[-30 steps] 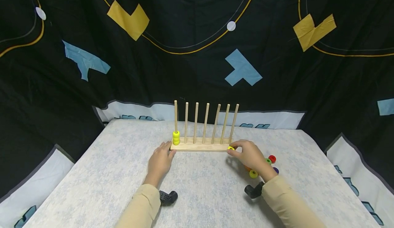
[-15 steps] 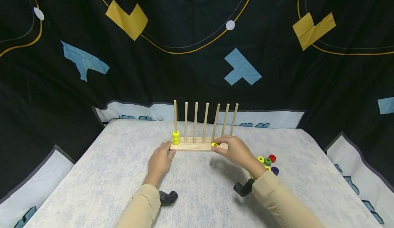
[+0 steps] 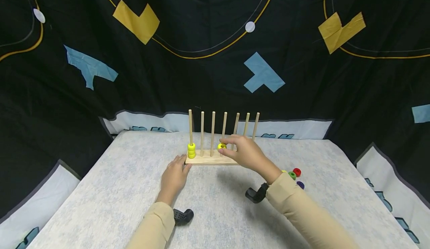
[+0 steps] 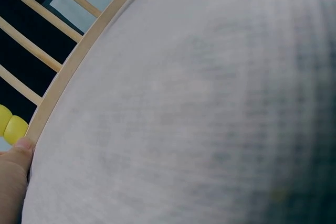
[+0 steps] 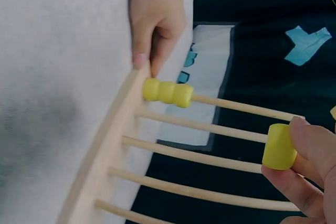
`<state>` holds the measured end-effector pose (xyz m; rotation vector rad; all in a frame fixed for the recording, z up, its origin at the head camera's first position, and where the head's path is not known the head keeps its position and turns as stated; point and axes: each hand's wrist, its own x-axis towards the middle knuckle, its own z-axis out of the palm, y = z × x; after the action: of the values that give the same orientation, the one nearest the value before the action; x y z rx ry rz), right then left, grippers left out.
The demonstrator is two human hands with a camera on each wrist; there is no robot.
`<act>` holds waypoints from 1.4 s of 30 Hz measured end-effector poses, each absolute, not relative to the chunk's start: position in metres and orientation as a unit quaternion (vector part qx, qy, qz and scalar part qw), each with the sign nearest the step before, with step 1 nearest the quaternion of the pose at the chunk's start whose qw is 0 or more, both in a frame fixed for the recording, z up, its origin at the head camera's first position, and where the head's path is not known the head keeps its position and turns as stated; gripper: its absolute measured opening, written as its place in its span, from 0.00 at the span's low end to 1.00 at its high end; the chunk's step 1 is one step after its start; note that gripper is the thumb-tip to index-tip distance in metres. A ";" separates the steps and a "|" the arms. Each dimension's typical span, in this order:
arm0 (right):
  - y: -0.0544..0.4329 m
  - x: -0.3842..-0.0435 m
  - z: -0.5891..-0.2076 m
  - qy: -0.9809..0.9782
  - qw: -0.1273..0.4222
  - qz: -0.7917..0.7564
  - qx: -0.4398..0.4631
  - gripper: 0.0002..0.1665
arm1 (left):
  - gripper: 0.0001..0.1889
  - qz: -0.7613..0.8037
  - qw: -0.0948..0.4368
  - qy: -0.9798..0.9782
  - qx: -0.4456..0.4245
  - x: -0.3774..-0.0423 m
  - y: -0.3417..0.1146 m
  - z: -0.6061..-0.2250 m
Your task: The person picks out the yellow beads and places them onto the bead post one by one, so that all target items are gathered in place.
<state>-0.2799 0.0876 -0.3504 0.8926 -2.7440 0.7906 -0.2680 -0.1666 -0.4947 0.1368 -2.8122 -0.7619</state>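
Observation:
A wooden peg rack (image 3: 208,160) stands upright on the table, with several thin dowels rising from its base. Three yellow beads (image 3: 191,151) are stacked at the bottom of the leftmost dowel. My left hand (image 3: 174,176) grips the left end of the base, thumb on the front face, as the right wrist view shows. Between thumb and fingers, my right hand (image 3: 250,153) pinches another yellow bead (image 5: 279,147), its hole visible in the head view. That bead is above the base, in front of a middle dowel in the head view, and not on any dowel.
Right of the rack lie loose beads: a red bead (image 3: 297,172), a green bead (image 3: 292,175), a purple bead (image 3: 300,184) and a yellow one partly hidden by the right wrist. A pale cloth covers the table (image 3: 114,189). A black curtain (image 3: 201,84) hangs behind.
My right hand has carried the yellow bead leftward and upward, from the rack's right end to near its middle. The left hand stays on the base.

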 end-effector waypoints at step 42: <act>0.011 -0.349 -0.274 -0.925 0.091 0.261 0.259 0.25 | 0.28 -0.265 0.114 -0.956 0.048 -0.269 -0.167 -0.495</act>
<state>-0.3488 0.0108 -0.2736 0.7705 -2.7506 0.7760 -0.2686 -0.1674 -0.4945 0.1421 -2.8050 -0.7768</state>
